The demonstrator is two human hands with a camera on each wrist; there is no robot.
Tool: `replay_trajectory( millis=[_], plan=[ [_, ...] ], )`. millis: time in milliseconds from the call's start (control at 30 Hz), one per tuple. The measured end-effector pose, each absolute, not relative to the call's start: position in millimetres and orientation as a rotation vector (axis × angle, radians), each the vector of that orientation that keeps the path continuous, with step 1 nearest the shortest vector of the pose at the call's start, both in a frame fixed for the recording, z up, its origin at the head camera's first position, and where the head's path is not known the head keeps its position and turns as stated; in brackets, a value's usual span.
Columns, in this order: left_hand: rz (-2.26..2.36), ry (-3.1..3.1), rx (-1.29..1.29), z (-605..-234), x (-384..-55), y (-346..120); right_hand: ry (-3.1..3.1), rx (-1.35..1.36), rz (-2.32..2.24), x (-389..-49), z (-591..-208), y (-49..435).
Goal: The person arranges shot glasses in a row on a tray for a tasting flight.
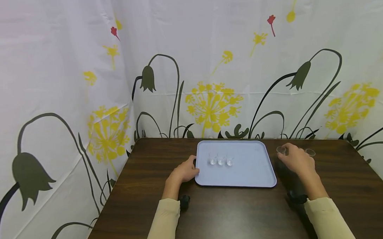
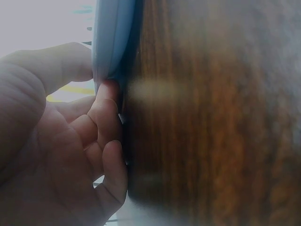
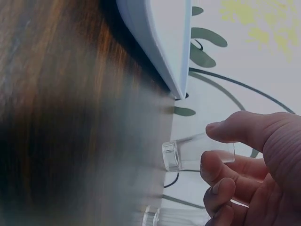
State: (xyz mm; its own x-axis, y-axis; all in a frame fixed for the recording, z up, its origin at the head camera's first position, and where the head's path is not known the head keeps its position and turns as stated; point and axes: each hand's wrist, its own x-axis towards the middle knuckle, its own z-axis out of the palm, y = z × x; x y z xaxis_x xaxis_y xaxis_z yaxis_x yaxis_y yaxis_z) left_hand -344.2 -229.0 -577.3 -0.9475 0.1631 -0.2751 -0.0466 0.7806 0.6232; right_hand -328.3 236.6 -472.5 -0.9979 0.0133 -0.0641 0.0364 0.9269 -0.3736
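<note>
A pale blue tray [image 1: 253, 166] lies on the table with three small clear shot glasses [image 1: 221, 161] in a row on its left half. My left hand [image 1: 184, 170] grips the tray's left edge; in the left wrist view the thumb is over the rim [image 2: 106, 44] and fingertips tuck beneath it. To the right of the tray, my right hand [image 1: 296, 159] pinches another shot glass [image 3: 190, 150] near its mouth between thumb and fingers. That glass is upright, its thick base close to the tabletop. One more shot glass [image 1: 310, 152] stands just right of this hand, partly hidden behind it.
The dark wooden table [image 1: 233, 216] extends around the tray on all sides. A white curtain [image 1: 207, 38] with printed flowers hangs right behind the table's far edge and along the left. Dark wrist cameras [image 1: 297, 197] sit below both wrists.
</note>
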Motion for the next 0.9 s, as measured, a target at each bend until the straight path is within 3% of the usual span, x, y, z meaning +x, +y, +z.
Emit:
replay_trajectory(
  millis=[900],
  plan=[
    [0.918, 2.675, 0.090, -583.8, -349.5, -227.9, 3.104, -0.025, -0.584, -319.5, -466.9, 196.8]
  ],
)
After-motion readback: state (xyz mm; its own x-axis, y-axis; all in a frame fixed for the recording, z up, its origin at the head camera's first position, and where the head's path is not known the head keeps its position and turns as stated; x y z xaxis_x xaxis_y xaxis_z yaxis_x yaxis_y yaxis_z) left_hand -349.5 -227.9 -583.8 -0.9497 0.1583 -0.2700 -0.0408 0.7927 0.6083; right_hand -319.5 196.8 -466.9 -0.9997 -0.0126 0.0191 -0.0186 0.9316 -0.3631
